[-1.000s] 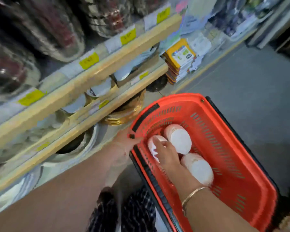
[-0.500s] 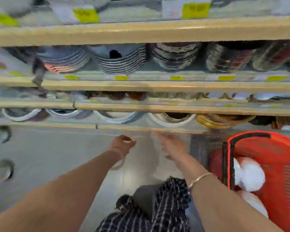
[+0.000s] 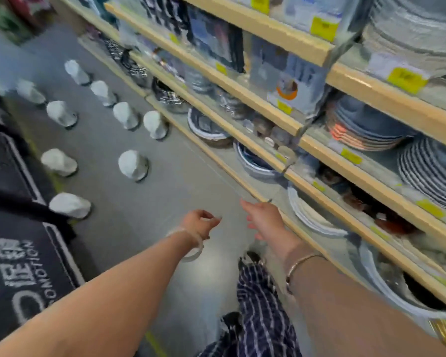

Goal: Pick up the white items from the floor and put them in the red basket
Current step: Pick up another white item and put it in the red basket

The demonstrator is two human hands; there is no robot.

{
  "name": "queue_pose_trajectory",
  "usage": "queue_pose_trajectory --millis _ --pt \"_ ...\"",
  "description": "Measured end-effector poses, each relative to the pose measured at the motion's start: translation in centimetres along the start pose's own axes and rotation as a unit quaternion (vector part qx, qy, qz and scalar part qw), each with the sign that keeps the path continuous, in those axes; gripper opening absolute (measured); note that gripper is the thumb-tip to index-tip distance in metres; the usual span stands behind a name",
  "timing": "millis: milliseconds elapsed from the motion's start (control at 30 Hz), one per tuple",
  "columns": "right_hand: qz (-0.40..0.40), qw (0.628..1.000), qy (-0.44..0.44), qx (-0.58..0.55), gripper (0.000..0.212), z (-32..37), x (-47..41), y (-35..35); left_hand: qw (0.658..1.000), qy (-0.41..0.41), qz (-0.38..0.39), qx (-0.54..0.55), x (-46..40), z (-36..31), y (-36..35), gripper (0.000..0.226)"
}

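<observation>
White items (image 3: 133, 164) standing scattered on the grey floor (image 3: 129, 217), left of the shelves (image 3: 245, 88); the nearest lie at the near left beside a dark mat (image 3: 18, 256), the rest trail off to the far left. The red basket is not in view. Both hands are empty and stretched forward above the floor, well apart from every item: the left hand (image 3: 200, 224) with fingers loosely curled, the right hand (image 3: 264, 216) with fingers relaxed and spread. The items appear as small, rounded, upturned cups; probably light and rigid, possibly brittle, though blur hides the material. A grasp around the rounded body from above, one in each hand, looks suitable.
</observation>
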State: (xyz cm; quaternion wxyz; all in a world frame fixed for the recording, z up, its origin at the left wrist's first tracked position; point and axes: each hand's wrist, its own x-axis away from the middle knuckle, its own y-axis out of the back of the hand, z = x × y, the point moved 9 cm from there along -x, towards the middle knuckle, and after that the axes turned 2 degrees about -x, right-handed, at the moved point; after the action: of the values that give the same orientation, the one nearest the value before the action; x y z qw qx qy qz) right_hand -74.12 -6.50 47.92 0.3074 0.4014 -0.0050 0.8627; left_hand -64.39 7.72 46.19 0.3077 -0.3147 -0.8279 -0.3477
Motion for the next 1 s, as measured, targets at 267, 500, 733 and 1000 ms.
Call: queue_pose_trajectory --millis 267,500,733,1000 --pt "0.1 0.988 0.03 0.112 0.056 11.5 -7.4 -11.8 0.985 0.064 -0.097 0.13 -5.9 0.0 13.9 0.019" --pt "0.194 0.961 0.051 0.188 0.042 22.1 -10.6 -22.9 0.963 0.091 -0.169 0.189 -10.2 0.3 26.2 0.027" --pt "0.191 0.96 0.011 0.206 0.05 27.3 -13.1 -35.5 0.951 0.1 -0.191 0.223 -15.3 3.6 38.6 0.022" --pt "0.208 0.964 -0.018 0.166 0.05 32.8 -13.8 -48.0 0.957 0.105 -0.199 0.183 -20.3 5.4 53.5 0.032"
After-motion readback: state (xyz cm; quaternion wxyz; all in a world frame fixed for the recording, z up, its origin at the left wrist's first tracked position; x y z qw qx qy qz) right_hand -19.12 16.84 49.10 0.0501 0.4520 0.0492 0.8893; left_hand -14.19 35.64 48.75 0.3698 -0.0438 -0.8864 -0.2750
